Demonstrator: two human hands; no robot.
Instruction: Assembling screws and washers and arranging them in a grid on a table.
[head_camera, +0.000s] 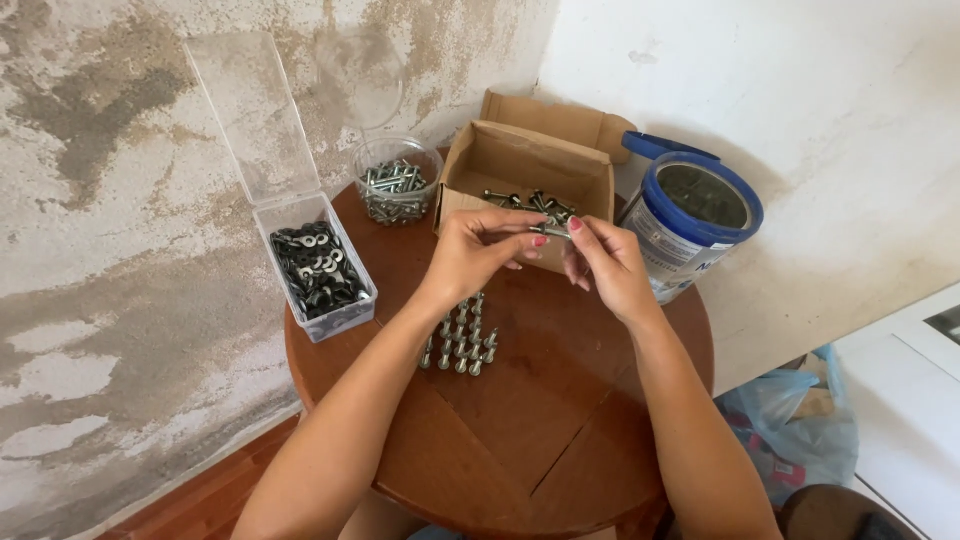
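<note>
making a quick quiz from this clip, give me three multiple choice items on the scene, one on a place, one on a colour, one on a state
1. Where does the clear box of dark washers sit on the round table?
A. at its left edge
B. in its middle
C. behind the cardboard box

2. What colour is the rim of the tin on the right?
A. red
B. blue
C. green

3. What is the state of the cardboard box?
A. taped shut
B. open, with bolts inside
C. crushed flat

Answers:
1. A, it stands by the table's left rim, its lid raised against the wall.
2. B, a blue ring circles the open top.
3. B, its flaps are back and bolts lie inside, behind the left hand and right hand, whose fingers hold a bolt between them.
</note>
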